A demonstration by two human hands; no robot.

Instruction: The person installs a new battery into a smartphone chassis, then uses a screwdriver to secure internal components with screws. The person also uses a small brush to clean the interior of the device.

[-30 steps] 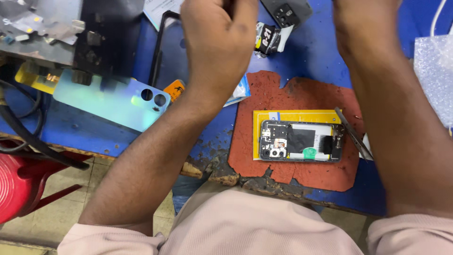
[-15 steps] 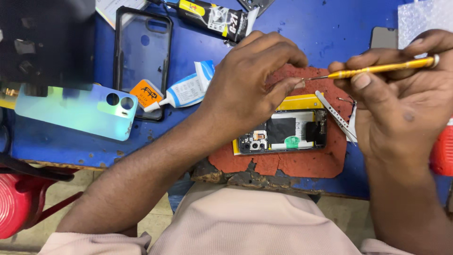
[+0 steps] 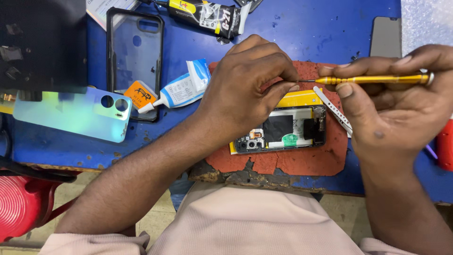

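An opened phone [image 3: 283, 133] with its back off lies on a worn red mat [image 3: 302, 160], showing cameras and dark inner parts. My right hand [image 3: 396, 104] holds a yellow screwdriver [image 3: 373, 80] level above the mat, tip pointing left. My left hand [image 3: 247, 89] hovers over the phone's upper left, with thumb and forefinger pinched at the screwdriver's thin tip [image 3: 302, 81]. Whether something tiny sits between those fingers is too small to tell. A pair of metal tweezers [image 3: 332, 108] lies tilted beside the phone's right end.
On the blue table [image 3: 306, 28] lie an iridescent phone back cover [image 3: 71, 114], a clear phone case with dark rim [image 3: 134, 56], a white-blue glue tube [image 3: 177, 89], a black-yellow glue tube [image 3: 207, 14] and a grey phone [image 3: 384, 38]. A red stool [image 3: 21, 203] stands lower left.
The view has shifted down to the mat and phone. Both hands came down from the top; the right brought the yellow screwdriver level, and the left fingers closed on its tip.
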